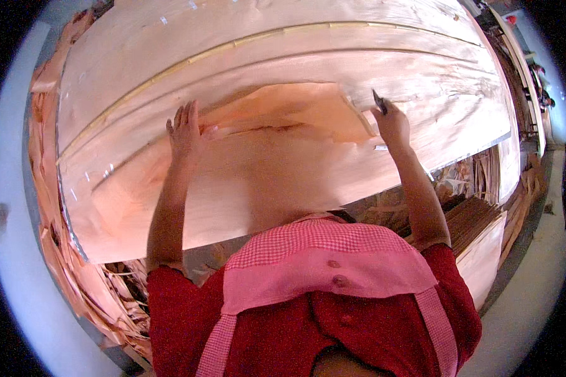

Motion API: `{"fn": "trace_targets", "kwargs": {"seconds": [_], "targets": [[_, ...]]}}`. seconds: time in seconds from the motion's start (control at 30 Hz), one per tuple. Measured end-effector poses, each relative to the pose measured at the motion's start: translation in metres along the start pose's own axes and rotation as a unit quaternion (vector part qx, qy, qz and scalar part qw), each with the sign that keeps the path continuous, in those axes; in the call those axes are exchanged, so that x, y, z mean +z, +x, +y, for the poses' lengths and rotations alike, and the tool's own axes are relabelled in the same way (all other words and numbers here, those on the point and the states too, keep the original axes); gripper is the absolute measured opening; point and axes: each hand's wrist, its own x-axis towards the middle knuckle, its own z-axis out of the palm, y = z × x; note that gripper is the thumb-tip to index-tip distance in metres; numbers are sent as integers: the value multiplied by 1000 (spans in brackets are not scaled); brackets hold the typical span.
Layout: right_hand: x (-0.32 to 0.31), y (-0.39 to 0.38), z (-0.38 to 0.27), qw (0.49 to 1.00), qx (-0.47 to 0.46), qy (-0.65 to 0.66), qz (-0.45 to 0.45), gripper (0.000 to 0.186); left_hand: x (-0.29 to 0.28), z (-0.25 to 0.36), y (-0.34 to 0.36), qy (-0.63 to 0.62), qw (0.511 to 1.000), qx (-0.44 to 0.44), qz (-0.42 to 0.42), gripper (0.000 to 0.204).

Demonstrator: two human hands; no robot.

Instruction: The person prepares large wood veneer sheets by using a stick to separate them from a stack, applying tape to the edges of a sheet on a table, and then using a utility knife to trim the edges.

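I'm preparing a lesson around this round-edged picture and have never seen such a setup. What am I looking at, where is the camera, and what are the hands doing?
There is no machine here, only a person's two bare hands. The single picture comes from a wide fisheye camera on the person's head, looking down; that is why straight edges bend. The pink apron at the bottom is the wearer's own.

In front lies a broad, pale wood sheet with an orange patch and, farther away, a thin yellowish stick. Scraps lie along the left.

The left hand is spread, palm down, by the patch. The right hand holds a small dark tool; its exact kind is unclear.
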Motion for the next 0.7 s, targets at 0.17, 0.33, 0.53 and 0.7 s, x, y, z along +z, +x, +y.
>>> {"fn": "trace_targets", "kwargs": {"seconds": [0.17,0.33,0.53,0.7], "targets": [[34,70,-44,973,-192,103,-75,39,-1,-4,7,66,996,21,-62,52],[64,98,-60,967,-216,-62,-123,26,3,6,0,139,981,100,95,47],[-25,134,-90,953,-251,93,139,24,-29,-42,4,120,979,10,165,41],[-71,78,-55,887,-318,44,331,27,-44,-53,-30,102,974,96,180,47]]}}
